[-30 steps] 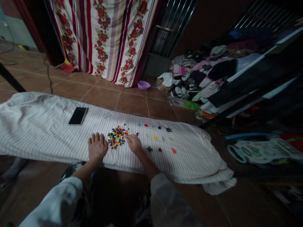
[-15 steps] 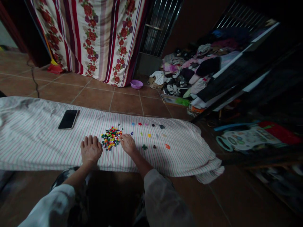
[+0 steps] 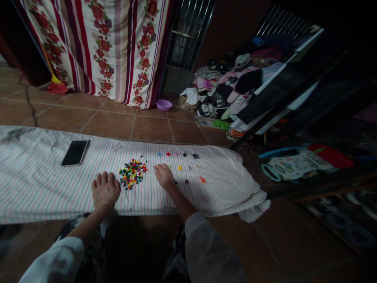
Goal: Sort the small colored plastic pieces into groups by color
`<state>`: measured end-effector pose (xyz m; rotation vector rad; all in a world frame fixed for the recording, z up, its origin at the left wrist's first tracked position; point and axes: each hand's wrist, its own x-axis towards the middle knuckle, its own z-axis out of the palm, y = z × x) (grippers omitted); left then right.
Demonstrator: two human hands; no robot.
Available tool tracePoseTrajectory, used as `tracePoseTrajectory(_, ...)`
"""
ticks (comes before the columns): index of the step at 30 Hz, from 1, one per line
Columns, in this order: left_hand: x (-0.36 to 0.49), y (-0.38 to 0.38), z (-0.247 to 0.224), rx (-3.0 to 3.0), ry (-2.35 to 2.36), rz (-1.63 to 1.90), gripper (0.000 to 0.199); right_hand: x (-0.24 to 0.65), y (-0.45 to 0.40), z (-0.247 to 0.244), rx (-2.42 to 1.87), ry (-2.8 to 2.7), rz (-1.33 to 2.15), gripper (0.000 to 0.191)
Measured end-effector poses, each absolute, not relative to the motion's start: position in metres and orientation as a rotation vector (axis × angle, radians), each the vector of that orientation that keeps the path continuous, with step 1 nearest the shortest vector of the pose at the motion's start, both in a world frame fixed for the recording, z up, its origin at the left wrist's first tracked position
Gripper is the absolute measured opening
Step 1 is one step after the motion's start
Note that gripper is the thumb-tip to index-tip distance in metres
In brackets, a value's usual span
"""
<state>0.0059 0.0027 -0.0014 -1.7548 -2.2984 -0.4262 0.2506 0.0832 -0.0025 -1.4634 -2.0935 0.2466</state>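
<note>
A heap of small multicoloured pieces lies on the striped cloth. My left hand rests flat on the cloth just left of the heap, fingers apart. Right of the heap is my right hand, its fingers pressed together; whatever they pinch is too small to make out. Small groups sorted by colour lie beyond and beside it, among them a red one, a yellow one, a dark one and an orange one. My right hand partly covers a green group.
A phone lies on the cloth at the left. Past the cloth, a purple basin stands on the tiled floor by a floral curtain. Piled clothes are at the back right.
My right hand has moved from the heap's edge rightward, toward the colour groups. The whole view has shifted slightly; my left hand stays beside the heap.
</note>
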Motion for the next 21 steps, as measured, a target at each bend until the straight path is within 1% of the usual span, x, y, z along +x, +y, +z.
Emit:
tracePoseTrajectory(11,0.006,0.002,0.002,-1.770,-2.287,-0.405,0.040,0.364,0.103,-0.003,-1.546,-1.711,0.127,0.026)
tracePoseTrajectory(21,0.009,0.003,0.002,-1.760,-2.300,-0.409,0.041,0.448,0.115,-0.012,-1.742,-1.558,0.039,0.029)
